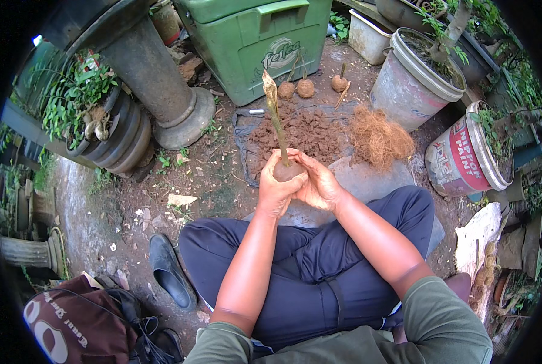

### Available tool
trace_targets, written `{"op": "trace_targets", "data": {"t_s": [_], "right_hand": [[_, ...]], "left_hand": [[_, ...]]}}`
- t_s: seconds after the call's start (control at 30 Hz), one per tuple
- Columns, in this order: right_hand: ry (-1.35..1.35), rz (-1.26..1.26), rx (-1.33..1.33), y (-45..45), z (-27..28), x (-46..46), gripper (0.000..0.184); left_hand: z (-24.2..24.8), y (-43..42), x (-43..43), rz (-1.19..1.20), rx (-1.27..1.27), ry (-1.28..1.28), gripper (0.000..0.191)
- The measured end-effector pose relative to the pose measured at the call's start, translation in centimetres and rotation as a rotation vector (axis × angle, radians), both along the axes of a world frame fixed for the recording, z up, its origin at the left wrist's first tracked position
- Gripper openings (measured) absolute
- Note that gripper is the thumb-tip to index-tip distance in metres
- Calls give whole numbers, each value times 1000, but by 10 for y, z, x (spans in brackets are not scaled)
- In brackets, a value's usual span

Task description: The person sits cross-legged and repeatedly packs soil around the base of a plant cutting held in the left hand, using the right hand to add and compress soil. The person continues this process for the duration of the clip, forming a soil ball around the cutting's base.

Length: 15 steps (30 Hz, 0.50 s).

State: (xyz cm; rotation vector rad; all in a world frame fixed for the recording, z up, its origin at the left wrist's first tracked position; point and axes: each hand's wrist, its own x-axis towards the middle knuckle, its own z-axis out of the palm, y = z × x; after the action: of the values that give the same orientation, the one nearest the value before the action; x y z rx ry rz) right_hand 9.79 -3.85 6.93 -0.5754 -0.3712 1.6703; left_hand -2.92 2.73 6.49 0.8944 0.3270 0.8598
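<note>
Between my two hands sits a smooth round ball of wet brown soil [287,171], with a greenish plant stem [277,123] rising upright from its top. The stem ends in a dry, pale, pointed tip. My left hand [273,189] wraps the ball's left and near side, thumb across its front. Cupped against its right side is my right hand [318,184]; its palm hides part of the ball. Just beyond lies a heap of crumbly brown soil [305,136] on a black plastic sheet [242,132]. Loose brown coconut fibre [380,139] lies to its right.
Several fibre-wrapped balls with stems [305,88] stand before a green cooler box [252,54]. Paint buckets with plants [462,150] flank the right. At left are a grey pedestal [161,77], a potted plant [116,132], a black shoe [173,273] and a maroon bag [79,318].
</note>
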Motion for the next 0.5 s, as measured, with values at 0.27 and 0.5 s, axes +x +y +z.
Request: {"op": "trace_targets", "data": {"t_s": [0.27, 0.5], "right_hand": [[-51, -117, 24, 4, -7, -9, 66], [-86, -144, 71, 1, -10, -6, 66]], "left_hand": [[-7, -3, 2, 46, 117, 172, 44], [-7, -2, 2, 60, 263, 272, 53]]}}
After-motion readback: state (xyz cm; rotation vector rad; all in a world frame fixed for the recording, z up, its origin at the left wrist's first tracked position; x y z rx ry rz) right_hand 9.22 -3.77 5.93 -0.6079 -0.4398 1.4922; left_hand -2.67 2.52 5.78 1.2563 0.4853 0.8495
